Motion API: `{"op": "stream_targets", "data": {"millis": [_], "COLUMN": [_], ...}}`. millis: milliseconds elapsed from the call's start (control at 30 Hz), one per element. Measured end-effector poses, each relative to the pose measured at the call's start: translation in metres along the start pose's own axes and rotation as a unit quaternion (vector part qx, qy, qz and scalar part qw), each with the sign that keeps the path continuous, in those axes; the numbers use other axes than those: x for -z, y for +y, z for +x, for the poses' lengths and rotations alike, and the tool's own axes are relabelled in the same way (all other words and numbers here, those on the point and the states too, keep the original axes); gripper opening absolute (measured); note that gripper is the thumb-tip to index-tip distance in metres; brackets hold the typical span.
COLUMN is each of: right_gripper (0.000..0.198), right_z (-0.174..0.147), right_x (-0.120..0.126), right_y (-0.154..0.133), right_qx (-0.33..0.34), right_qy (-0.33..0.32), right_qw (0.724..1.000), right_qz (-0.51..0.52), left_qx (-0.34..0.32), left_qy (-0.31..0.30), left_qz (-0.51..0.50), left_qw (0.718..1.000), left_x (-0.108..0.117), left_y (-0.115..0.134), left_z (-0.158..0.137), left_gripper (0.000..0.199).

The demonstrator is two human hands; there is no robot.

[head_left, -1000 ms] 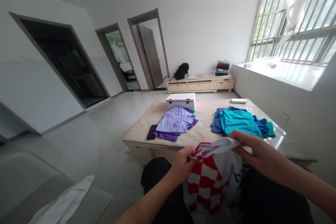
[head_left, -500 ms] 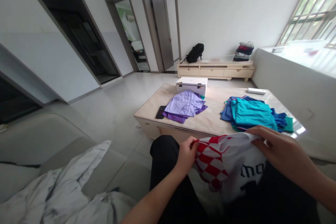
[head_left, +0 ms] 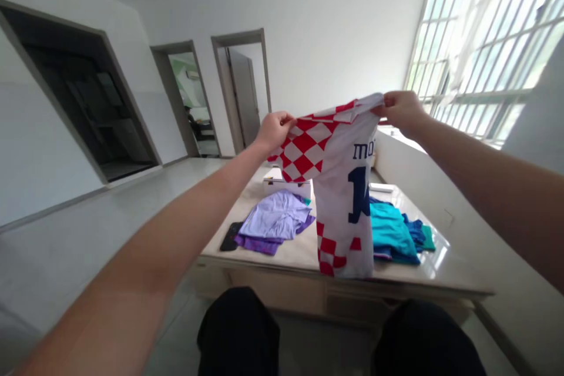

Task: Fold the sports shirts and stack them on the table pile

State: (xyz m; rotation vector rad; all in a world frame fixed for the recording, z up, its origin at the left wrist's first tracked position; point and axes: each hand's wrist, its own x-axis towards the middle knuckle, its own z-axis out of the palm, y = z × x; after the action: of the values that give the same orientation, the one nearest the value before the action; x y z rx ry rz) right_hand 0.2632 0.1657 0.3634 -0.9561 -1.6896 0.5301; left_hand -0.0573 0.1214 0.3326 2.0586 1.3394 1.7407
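Observation:
A white and red checkered jersey [head_left: 339,170] with dark blue lettering and a number hangs in the air between my hands, over the near edge of the table. My left hand [head_left: 277,129] pinches it at the checkered shoulder or sleeve. At the upper right of the cloth my right hand [head_left: 403,111] grips the white part near the collar. Behind it on the left lies a pile of purple clothes [head_left: 275,217], lavender on top. To the right, partly covered by the jersey, is a pile of teal and blue clothes [head_left: 392,232].
The low table [head_left: 308,247] stands before my knees. On it are a black phone [head_left: 231,236], a white box [head_left: 288,185] behind the purple pile, and a slim white object [head_left: 381,187] at the back right. A barred window [head_left: 484,53] is at the right.
Both hands have risen and moved forward, lifting the jersey from near my lap so it hangs unfolded. The head view has tilted up. Both hands keep hold of the cloth.

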Motion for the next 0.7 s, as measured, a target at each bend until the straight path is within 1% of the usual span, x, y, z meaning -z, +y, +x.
{"op": "stream_targets", "data": {"millis": [33,67,100,133,167,200,233,267,300,333,400,433,500,567,600,633,667,700], "right_gripper": [0.034,0.032,0.031,0.028,0.023,0.021,0.019,0.018,0.016,0.014,0.015,0.022,0.032,0.037,0.038,0.039,0.040,0.039], "right_z": [0.019,0.032,0.039,0.040,0.035,0.025,0.010,-0.010,-0.034,-0.061,-0.126,-0.162,-0.236,-0.306,-0.337,-0.363,-0.383,-0.397], "right_x": [0.009,0.017,0.025,0.032,0.037,0.040,0.042,0.041,0.037,0.032,0.014,0.003,-0.020,-0.042,-0.051,-0.058,-0.063,-0.066], "right_y": [-0.026,-0.050,-0.070,-0.085,-0.093,-0.094,-0.088,-0.074,-0.054,-0.028,0.036,0.071,0.138,0.190,0.208,0.220,0.226,0.228], "right_qx": [0.029,0.065,0.112,0.168,0.225,0.274,0.304,0.313,0.302,0.277,0.235,0.219,0.196,0.144,0.109,0.069,0.030,-0.006], "right_qy": [0.015,0.029,0.045,0.066,0.088,0.111,0.128,0.133,0.130,0.115,0.054,0.016,-0.063,-0.130,-0.171,-0.205,-0.233,-0.254], "right_qw": [0.999,0.997,0.993,0.983,0.969,0.951,0.935,0.926,0.926,0.935,0.946,0.950,0.955,0.960,0.962,0.962,0.960,0.958], "right_qz": [0.004,0.006,0.001,-0.018,-0.048,-0.087,-0.127,-0.161,-0.183,-0.191,-0.215,-0.221,-0.215,-0.200,-0.184,-0.169,-0.150,-0.130], "left_qx": [-0.038,-0.074,-0.108,-0.135,-0.157,-0.170,-0.177,-0.177,-0.169,-0.155,-0.107,-0.079,-0.017,0.056,0.093,0.130,0.161,0.184], "left_qy": [0.016,0.036,0.058,0.078,0.091,0.095,0.088,0.073,0.052,0.028,-0.018,-0.050,-0.110,-0.167,-0.182,-0.190,-0.195,-0.198], "left_qz": [0.009,0.014,0.016,0.018,0.022,0.027,0.035,0.043,0.050,0.056,0.068,0.076,0.058,0.039,0.037,0.039,0.041,0.044], "left_qw": [0.999,0.996,0.992,0.988,0.983,0.980,0.980,0.981,0.983,0.986,0.992,0.993,0.992,0.984,0.978,0.972,0.967,0.962], "left_x": [0.012,0.022,0.032,0.039,0.043,0.044,0.042,0.038,0.033,0.026,0.008,-0.002,-0.022,-0.039,-0.046,-0.050,-0.053,-0.054], "left_y": [0.019,0.037,0.052,0.064,0.072,0.075,0.073,0.066,0.056,0.041,0.007,-0.012,-0.045,-0.070,-0.079,-0.086,-0.090,-0.093], "left_z": [0.025,0.043,0.055,0.059,0.057,0.048,0.033,0.013,-0.011,-0.041,-0.110,-0.148,-0.227,-0.303,-0.336,-0.365,-0.389,-0.406], "left_gripper": [0.024,0.024,0.024,0.024,0.024,0.023,0.023,0.022,0.021,0.020,0.017,0.016,0.015,0.017,0.018,0.019,0.020,0.021]}}
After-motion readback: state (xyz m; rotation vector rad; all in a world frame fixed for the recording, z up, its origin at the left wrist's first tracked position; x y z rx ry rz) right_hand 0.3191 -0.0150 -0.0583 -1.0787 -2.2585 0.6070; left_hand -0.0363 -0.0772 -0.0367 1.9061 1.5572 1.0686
